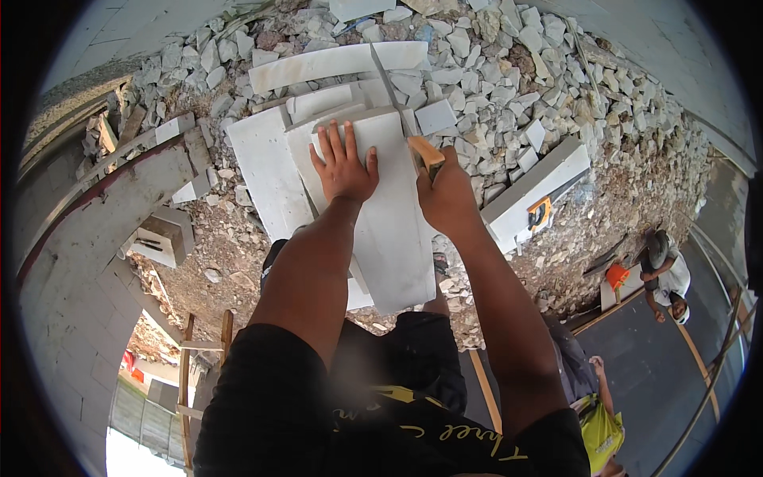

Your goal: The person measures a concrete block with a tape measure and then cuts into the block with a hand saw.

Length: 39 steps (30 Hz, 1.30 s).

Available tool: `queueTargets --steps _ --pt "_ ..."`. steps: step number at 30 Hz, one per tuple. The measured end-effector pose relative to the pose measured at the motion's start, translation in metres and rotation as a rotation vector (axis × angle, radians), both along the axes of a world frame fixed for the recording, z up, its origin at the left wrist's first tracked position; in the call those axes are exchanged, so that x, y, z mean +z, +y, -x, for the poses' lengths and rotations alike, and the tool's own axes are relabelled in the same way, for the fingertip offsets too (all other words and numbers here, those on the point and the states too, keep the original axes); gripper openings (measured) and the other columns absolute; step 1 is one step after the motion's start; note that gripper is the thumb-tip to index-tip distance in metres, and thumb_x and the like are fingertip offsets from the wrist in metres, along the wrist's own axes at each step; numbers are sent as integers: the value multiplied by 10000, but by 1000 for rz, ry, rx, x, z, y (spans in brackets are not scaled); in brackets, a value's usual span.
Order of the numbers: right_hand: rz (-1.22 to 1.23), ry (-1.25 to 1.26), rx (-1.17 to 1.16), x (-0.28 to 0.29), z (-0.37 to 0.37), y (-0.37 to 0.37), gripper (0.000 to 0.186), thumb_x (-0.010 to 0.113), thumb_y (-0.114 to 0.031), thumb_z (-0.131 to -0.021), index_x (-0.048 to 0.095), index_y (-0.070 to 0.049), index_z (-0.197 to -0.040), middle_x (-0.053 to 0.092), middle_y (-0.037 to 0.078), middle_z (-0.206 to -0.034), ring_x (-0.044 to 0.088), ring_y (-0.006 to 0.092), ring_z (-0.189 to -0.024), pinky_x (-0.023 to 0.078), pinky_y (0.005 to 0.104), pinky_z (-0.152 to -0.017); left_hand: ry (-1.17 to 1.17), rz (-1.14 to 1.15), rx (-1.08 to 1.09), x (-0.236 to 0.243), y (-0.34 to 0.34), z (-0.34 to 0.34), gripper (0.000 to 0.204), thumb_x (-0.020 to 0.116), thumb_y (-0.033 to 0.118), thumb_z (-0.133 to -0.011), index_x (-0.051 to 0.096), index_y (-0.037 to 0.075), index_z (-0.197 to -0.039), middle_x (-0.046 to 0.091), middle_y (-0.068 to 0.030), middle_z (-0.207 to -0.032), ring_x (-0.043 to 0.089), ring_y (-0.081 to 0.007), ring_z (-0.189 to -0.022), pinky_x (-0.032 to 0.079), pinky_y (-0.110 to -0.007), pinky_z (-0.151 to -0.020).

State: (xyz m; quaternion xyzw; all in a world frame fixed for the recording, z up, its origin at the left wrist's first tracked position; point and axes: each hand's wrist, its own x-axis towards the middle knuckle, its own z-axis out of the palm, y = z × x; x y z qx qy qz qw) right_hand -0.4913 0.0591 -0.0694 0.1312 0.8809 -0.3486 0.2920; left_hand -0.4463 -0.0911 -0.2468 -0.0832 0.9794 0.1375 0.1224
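Left hand (348,176) presses 1 white block (389,215), fingers (337,143) spread — right hand (447,197) grips a saw (425,149); sawing looks unfinished.

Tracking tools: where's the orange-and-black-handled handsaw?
In the head view, that handsaw is right of the right hand, beside the long white block.

The brown earth ground (226,294), strewn with pale rubble (509,87) across the top of the frame, bore a stack of white slabs (393,219) at centre and a long white block (536,191) right of centre.
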Motion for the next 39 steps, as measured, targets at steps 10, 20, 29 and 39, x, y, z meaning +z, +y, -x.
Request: queueTargets --steps 10,20,29,39 --pt "-21 72 130 -18 20 13 304 597 -92 -917 436 63 -1123 639 282 -749 691 447 -719 533 494 -614 23 -6 -5 -1 2 7 695 422 476 -994 298 107 -1570 210 -156 -1644 106 -365 -1537 66 -598 -1207" --pt "108 -238 -57 113 -58 16 263 582 -37 -943 407 44 -1122 642 263 -727 691 450 -715 528 459 -601 -2 67 15 2 -29 -6 701 422 483 -995 286 112 -1575 209 -151 -1643 114 -354 -1536 64 -597 -1208" --pt "4 4 109 -14 12 5 289 583 -103 -930 451 84 -1108 622 249 -771 680 419 -746 515 475 -655 -2 10 -14 -8 -4 -6 729 455 474 -978 268 98 -1574 192 -166 -1641 61 -377 -1542 78 -602 -1199" --pt "-10 -109 16 -11 42 13 290 607 -82 -882 485 109 -1061 639 293 -736 664 470 -674 530 478 -594 20 -9 -4 -5 8 -2 712 426 489 -990 277 115 -1578 209 -153 -1641 104 -364 -1538 64 -601 -1205"
